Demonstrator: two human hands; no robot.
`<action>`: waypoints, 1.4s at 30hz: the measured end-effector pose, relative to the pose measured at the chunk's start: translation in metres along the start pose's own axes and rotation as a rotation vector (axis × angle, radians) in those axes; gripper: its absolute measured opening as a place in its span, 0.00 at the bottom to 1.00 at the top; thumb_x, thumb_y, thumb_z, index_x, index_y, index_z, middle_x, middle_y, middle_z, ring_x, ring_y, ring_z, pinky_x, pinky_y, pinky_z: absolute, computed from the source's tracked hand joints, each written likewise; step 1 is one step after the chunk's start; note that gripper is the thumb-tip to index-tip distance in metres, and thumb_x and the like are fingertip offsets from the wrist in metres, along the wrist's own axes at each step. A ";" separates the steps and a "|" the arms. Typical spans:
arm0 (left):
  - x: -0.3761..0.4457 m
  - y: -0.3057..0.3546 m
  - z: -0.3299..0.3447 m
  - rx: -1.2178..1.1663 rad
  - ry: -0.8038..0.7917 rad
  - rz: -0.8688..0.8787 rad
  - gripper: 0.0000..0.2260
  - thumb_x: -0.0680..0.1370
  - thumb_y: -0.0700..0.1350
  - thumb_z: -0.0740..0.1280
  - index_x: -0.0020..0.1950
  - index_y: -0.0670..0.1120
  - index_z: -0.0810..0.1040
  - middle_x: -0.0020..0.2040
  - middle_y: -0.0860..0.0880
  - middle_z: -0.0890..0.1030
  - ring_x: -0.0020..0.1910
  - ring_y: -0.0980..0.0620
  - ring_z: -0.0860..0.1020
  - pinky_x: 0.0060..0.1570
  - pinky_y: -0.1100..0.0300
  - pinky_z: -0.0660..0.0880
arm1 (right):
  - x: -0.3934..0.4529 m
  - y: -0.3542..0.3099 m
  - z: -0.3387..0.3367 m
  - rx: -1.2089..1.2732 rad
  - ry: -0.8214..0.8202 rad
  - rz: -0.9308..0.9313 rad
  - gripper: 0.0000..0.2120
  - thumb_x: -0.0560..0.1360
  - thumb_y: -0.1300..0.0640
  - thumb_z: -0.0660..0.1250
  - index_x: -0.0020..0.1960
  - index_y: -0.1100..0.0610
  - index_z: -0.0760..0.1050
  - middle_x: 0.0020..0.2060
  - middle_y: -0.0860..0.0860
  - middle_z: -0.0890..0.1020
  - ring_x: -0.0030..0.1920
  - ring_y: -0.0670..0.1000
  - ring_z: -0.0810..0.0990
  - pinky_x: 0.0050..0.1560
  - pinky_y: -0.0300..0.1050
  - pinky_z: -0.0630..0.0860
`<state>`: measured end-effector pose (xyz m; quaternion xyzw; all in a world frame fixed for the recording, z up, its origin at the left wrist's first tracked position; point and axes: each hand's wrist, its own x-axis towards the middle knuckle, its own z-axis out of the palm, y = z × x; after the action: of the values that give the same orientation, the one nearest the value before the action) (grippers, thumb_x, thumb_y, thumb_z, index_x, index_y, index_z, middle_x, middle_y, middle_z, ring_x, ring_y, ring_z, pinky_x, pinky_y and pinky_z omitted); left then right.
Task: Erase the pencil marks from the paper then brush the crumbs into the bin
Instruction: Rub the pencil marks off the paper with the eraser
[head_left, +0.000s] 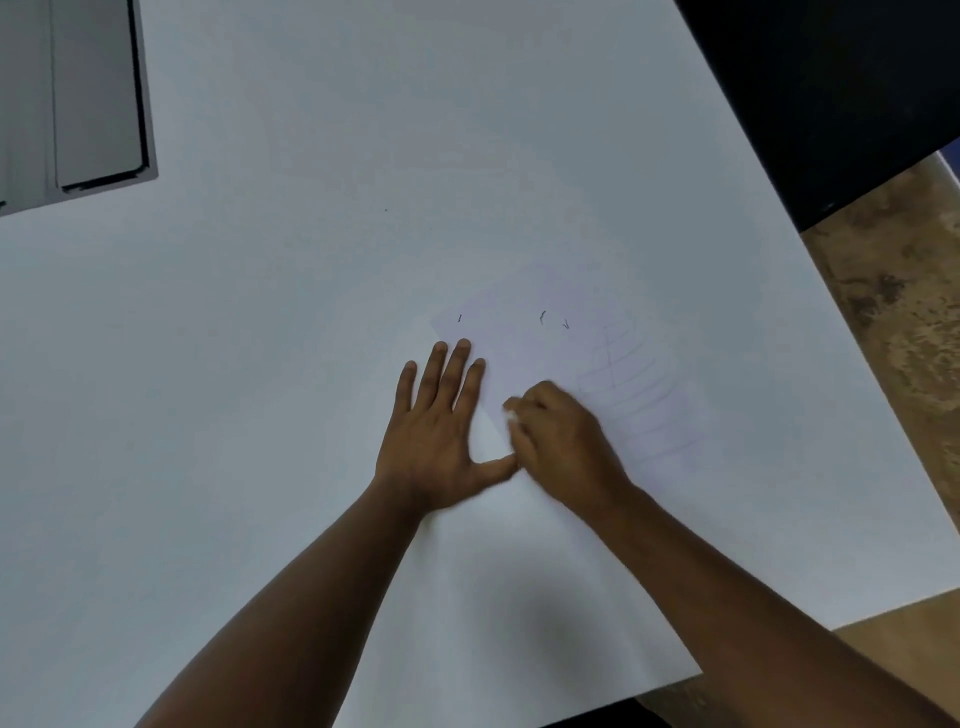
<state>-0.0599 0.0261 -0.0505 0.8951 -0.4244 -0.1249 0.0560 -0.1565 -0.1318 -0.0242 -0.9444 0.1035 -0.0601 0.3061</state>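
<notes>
A pale sheet of paper (545, 353) lies on the white table (260, 338), faint pencil lines on its right part. Three small dark crumbs (543, 317) lie near its far edge. My left hand (441, 431) rests flat with straight, spread fingers on the paper's left edge. My right hand (561, 436) is blurred, fingers curled round a small white eraser (511, 415) that peeks out at its fingertips, on the paper's near-left part. No bin is in view.
A grey flat panel with a dark rim (78, 98) lies at the table's far left. A black object (841, 93) stands beyond the far right edge. Brown mottled floor (893, 312) shows to the right of the table.
</notes>
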 end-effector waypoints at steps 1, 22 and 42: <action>0.000 0.001 -0.001 -0.001 -0.005 -0.006 0.50 0.73 0.79 0.51 0.84 0.46 0.49 0.85 0.47 0.43 0.83 0.46 0.38 0.80 0.39 0.45 | 0.003 0.007 -0.006 -0.043 0.037 0.064 0.07 0.76 0.64 0.66 0.51 0.63 0.81 0.43 0.56 0.79 0.42 0.50 0.77 0.43 0.42 0.76; 0.000 0.001 0.000 -0.021 0.011 0.001 0.51 0.73 0.80 0.48 0.84 0.45 0.48 0.84 0.47 0.41 0.83 0.46 0.37 0.80 0.39 0.44 | -0.001 0.001 0.000 -0.089 0.030 0.038 0.08 0.77 0.58 0.66 0.53 0.59 0.82 0.42 0.54 0.80 0.40 0.53 0.80 0.40 0.43 0.77; -0.002 0.002 0.001 -0.092 0.071 -0.032 0.49 0.74 0.79 0.51 0.84 0.46 0.51 0.85 0.47 0.46 0.83 0.47 0.42 0.81 0.42 0.44 | 0.007 0.025 -0.018 0.377 0.191 0.544 0.22 0.81 0.46 0.64 0.39 0.65 0.78 0.32 0.59 0.79 0.31 0.50 0.73 0.37 0.43 0.72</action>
<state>-0.0626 0.0261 -0.0504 0.9021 -0.4015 -0.1134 0.1101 -0.1571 -0.1629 -0.0244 -0.7991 0.3667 -0.0824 0.4692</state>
